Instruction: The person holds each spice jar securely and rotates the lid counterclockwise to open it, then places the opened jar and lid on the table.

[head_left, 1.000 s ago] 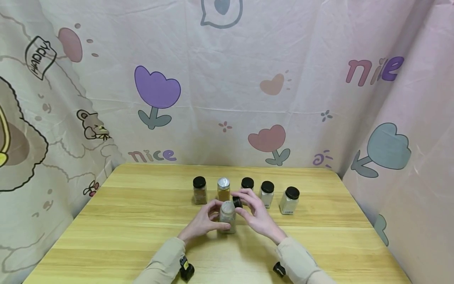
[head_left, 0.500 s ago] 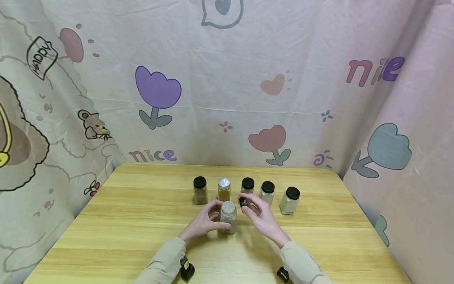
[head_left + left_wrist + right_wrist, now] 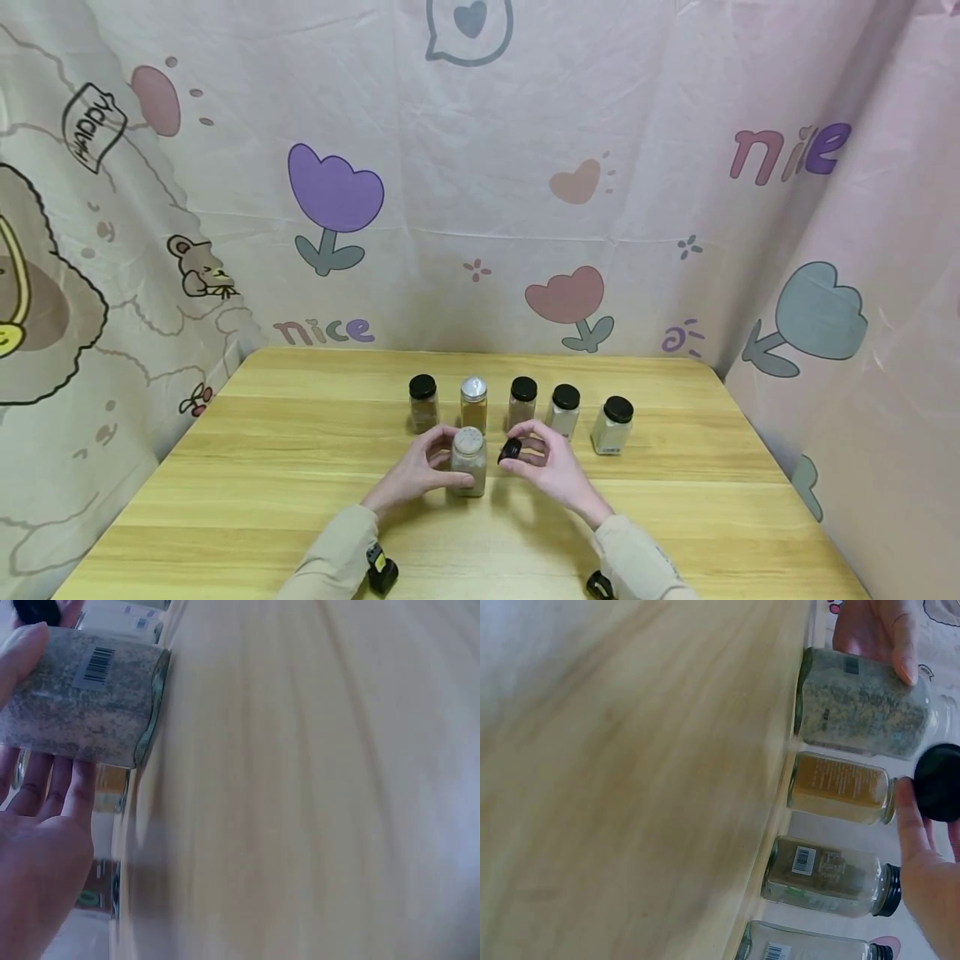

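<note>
Beige sleeves (image 3: pixel 337 550) come in from the near side over a wood-grained counter (image 3: pixel 262 475), with a small black device (image 3: pixel 383 575) at the left wrist and a similar one (image 3: pixel 600 586) at the right. The left hand (image 3: pixel 408 477) has its fingers curled round a glass jar (image 3: pixel 469 473) of speckled grey-green contents, thumb on the near side and the other fingers behind. That jar is upright near the middle of the counter, its pale round top showing and a barcode on its side. Just to its right, and apart from it, the right hand (image 3: pixel 555 473) pinches a tilted black cap (image 3: pixel 510 451) between thumb and fingers. Farther off, five lidded jars stand in a loose row: nearest, at the right end, a pale black-lidded jar (image 3: pixel 611 432); then, to its left, another pale jar (image 3: pixel 564 412), a brownish jar (image 3: pixel 522 408), a silver-lidded amber jar (image 3: pixel 474 410) and a brown jar (image 3: pixel 423 410). Beyond the counter's far edge hangs a pinkish curtain (image 3: pixel 450 183) printed with tulips, hearts and the word "nice".
</note>
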Demonstrator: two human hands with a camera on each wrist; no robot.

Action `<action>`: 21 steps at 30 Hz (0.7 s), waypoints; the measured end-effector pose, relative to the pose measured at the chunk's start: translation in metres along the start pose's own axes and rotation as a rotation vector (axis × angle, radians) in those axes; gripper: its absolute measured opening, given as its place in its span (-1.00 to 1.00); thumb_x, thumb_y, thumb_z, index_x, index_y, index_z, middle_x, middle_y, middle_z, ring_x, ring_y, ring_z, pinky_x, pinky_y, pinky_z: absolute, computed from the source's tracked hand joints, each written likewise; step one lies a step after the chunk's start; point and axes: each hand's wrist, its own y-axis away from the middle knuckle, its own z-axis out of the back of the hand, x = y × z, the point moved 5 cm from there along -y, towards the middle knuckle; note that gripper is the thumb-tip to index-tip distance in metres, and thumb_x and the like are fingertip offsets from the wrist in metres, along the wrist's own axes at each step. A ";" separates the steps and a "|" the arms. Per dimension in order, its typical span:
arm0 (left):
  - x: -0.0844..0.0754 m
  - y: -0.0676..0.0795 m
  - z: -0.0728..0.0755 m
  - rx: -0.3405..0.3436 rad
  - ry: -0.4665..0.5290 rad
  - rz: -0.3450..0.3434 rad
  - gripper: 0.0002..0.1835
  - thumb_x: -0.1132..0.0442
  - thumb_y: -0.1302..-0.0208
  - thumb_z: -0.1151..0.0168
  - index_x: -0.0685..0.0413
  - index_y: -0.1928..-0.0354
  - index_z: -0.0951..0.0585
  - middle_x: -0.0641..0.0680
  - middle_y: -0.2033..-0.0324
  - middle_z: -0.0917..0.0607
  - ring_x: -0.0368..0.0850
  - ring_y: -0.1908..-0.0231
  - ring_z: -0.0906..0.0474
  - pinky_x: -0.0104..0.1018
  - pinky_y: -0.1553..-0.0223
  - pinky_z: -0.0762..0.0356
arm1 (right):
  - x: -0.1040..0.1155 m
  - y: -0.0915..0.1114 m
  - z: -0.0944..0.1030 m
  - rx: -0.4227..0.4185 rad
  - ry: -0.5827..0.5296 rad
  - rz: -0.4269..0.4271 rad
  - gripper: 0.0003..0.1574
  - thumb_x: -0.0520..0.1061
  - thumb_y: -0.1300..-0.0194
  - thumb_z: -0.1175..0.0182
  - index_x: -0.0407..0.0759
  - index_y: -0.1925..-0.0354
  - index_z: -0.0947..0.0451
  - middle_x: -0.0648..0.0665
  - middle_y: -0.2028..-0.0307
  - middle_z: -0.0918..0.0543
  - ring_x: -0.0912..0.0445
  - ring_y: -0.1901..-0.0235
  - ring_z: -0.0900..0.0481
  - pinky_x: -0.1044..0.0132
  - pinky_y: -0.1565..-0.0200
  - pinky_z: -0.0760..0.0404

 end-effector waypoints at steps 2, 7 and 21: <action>0.001 0.002 0.004 -0.005 -0.007 -0.003 -0.35 0.27 -0.08 -0.55 0.21 -0.19 -0.45 0.23 -0.19 -0.55 -0.09 -0.19 -0.55 -0.37 -0.34 -0.50 | -0.003 0.000 0.000 0.017 0.012 -0.039 -0.45 -0.31 -0.16 -0.42 -0.45 -0.06 -0.42 -0.59 -0.14 -0.48 -0.17 -0.06 -0.69 0.31 -0.13 -0.71; 0.003 0.008 0.015 -0.032 -0.034 0.003 -0.36 0.28 -0.07 -0.55 0.23 -0.17 -0.45 0.24 -0.18 -0.55 -0.12 -0.18 -0.56 -0.39 -0.33 -0.51 | -0.009 0.000 -0.001 0.058 0.079 -0.057 -0.38 -0.27 -0.13 -0.46 -0.45 -0.10 -0.44 -0.55 -0.18 -0.49 -0.23 -0.08 -0.67 0.27 -0.20 -0.67; 0.009 0.031 0.057 -0.127 -0.089 0.051 -0.38 0.28 -0.12 -0.51 0.21 -0.21 -0.47 0.23 -0.21 -0.59 -0.08 -0.25 -0.54 -0.07 -0.43 -0.42 | -0.014 -0.002 -0.005 0.152 0.206 -0.016 -0.23 -0.31 -0.07 -0.45 -0.47 -0.23 -0.42 -0.49 -0.13 -0.52 -0.17 -0.07 -0.62 0.27 -0.19 -0.68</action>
